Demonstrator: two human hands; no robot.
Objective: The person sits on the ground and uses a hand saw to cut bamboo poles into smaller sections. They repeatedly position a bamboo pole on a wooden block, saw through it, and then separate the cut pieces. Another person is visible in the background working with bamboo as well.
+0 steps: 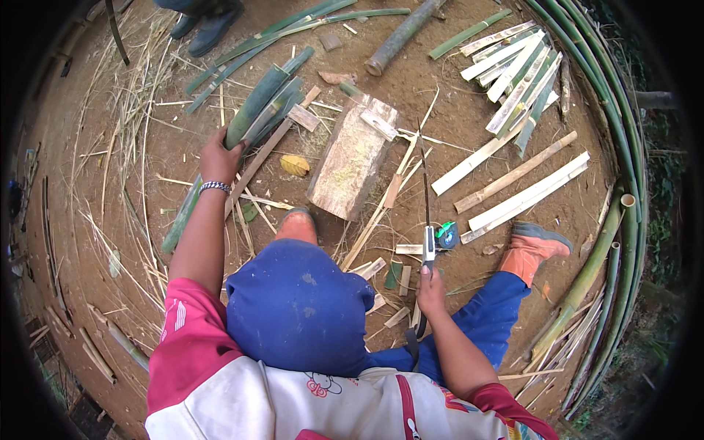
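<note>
My left hand [221, 158], a chain bracelet at its wrist, reaches forward and is closed on a green bamboo piece [253, 106]. More split green bamboo lies against that piece on its right. My right hand [430, 292] is closed around the handle of a handsaw [428, 242]. Its long, narrow dark blade points away from me and is seen nearly edge-on. A tape measure [446, 235], dark with bright green, lies just right of the saw handle. Between my hands and farther off is a squared wooden block [350, 165] with sawdust on top.
Split bamboo slats [513, 73] are heaped at the far right, with single pieces [528, 192] nearer. Long green bamboo poles [620, 242] curve along the right edge. Thin shavings [121, 132] litter the left ground. Another person's boots [213, 33] stand at the far left.
</note>
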